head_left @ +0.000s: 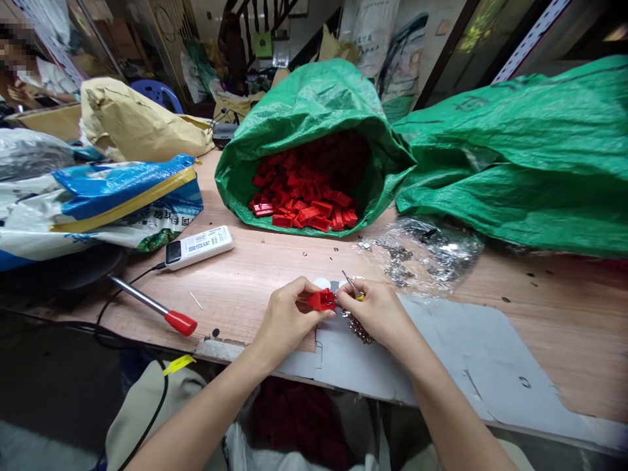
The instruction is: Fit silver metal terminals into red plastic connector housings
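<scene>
Between the fingers and thumb of my left hand [287, 317] is a small red plastic part [322, 300]. My right hand [375, 307] is closed around a thin tool with a metal shaft and a bit of yellow [360, 296]; its exact kind is unclear. The fingertips of that hand come close to the red part's right side, and whether they pinch a small piece there I cannot make out. Under my right hand lies a heap of small shiny metal pieces [360, 330] on a grey sheet [441, 347].
A green woven sack [304, 98] lies open, full of red parts [307, 199]. Another green sack [530, 157] and a clear bag of metal pieces [432, 252] are at right. At left are a white power bank [200, 247] and a red-handled lever [180, 322]. A person [44, 75] sits far left.
</scene>
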